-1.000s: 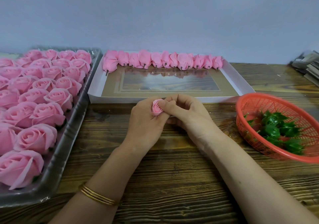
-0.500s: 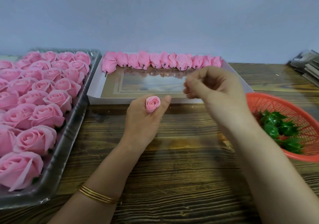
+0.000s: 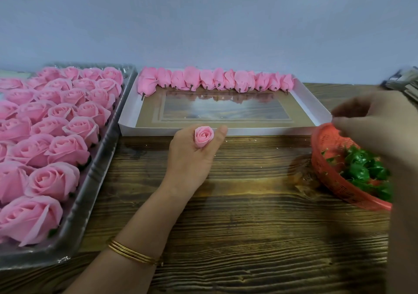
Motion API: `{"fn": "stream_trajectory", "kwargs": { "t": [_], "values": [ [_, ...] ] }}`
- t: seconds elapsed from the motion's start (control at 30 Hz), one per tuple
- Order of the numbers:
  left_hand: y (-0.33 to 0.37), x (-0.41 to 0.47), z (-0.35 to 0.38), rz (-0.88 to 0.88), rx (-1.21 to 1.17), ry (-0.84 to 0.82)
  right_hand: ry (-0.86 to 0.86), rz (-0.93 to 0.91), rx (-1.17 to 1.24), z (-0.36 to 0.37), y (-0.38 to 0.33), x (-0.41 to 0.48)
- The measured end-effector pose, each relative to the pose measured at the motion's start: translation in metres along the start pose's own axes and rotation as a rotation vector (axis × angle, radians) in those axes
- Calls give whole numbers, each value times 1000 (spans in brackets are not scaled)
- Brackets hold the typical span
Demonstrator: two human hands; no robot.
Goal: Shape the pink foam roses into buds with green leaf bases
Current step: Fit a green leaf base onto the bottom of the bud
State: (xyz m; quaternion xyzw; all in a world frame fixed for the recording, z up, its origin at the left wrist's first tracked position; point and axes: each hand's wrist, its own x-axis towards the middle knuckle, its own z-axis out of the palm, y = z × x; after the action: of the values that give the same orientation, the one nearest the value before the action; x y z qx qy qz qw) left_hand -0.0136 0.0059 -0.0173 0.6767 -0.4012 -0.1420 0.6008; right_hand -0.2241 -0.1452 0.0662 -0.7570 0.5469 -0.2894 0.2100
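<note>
In the middle of the frame the left hand [image 3: 192,160] holds one small pink bud [image 3: 203,136] upright, pinched between the thumb and the fingers, just in front of the white box [image 3: 248,132]. At the right edge the right hand [image 3: 380,124] hovers over the red basket [image 3: 323,171], where the green leaf bases [image 3: 359,169] lie in a heap. That hand is blurry, so I cannot tell if its fingers are open or pinching something. I think the bud is most at risk. It is soft foam rolled up tight, and only that one pinch holds it. If the left fingers loosen while the person looks over at the basket, the petals may spring open. If they squeeze too hard, the bud may get squashed. The leaf bases look tangled, so one pull could lift a few at once or spill some on the counter [image 3: 248,237]. The basket looks light, so a bump could slide it. The finished buds [image 3: 192,80] along the top of the box and the open roses [image 3: 67,149] in the grey tray [image 3: 90,205] at the left are well apart from both hands.
</note>
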Motion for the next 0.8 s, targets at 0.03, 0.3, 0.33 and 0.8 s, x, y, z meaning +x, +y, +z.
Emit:
{"fn": "stream_trajectory", "kwargs": {
  "t": [0.03, 0.3, 0.33, 0.8],
  "values": [
    [0, 0, 0, 0, 0, -2, -38, 17, -72, 0, 3, 1],
    [1, 0, -1, 4, -12, -5, -303, 87, -340, 7, 3, -1],
    [1, -1, -1, 8, -10, -3, -331, 93, -347, 9, 2, -2],
    [1, -1, -2, 2, -18, -2, -425, 80, -453, 19, 11, 2]
  ]
}}
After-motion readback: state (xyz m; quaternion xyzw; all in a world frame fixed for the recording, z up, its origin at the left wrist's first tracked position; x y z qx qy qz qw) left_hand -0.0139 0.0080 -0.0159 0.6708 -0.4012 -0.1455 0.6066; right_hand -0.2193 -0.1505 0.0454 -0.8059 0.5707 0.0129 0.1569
